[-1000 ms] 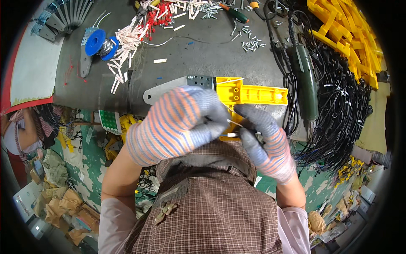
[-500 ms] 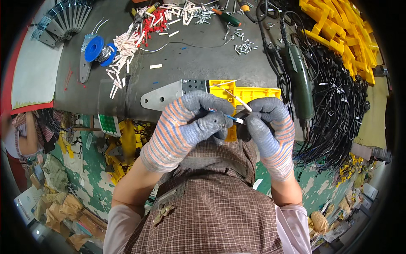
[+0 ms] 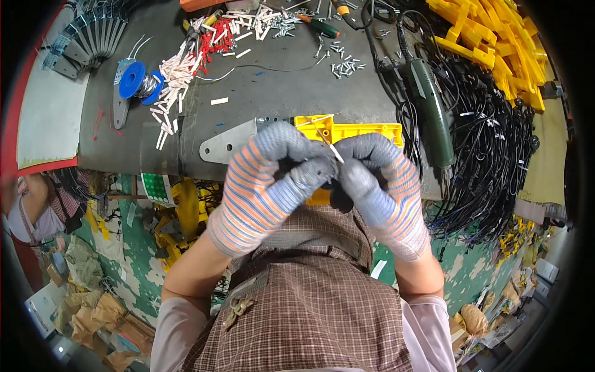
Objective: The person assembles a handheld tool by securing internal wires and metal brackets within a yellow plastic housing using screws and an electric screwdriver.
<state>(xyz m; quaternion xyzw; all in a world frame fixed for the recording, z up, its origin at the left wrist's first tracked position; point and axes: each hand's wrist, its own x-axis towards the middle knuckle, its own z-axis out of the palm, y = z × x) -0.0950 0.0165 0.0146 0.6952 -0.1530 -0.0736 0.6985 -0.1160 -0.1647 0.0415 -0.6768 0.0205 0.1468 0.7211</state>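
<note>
Both hands wear grey knit gloves with orange and blue striped cuffs, and their fingertips meet in front of my apron. A thin wire with a white sleeve [image 3: 335, 152] sticks up between them. My left hand [image 3: 279, 167] is closed in a pinch on a wire, mostly hidden by its fingers. Thumb and fingers of my right hand [image 3: 378, 180] pinch at the lower end of the white-sleeved wire. Just behind the hands, a yellow plastic handle-shaped housing [image 3: 369, 130] lies on the bench, joined to a grey metal plate with holes [image 3: 218, 147].
White sleeves [image 3: 176, 71], red-tipped parts [image 3: 214, 43] and screws [image 3: 347, 67] lie scattered across the bench [image 3: 260, 93]. A blue solder spool [image 3: 132, 80] sits left. To the right are a dark green power screwdriver [image 3: 432, 111], bundled black cables [image 3: 489, 149] and yellow housings [image 3: 496, 37].
My hands have drawn together, and the blue wire with a white end that showed between them is now covered by fingers. The whole bench has shifted slightly left in view.
</note>
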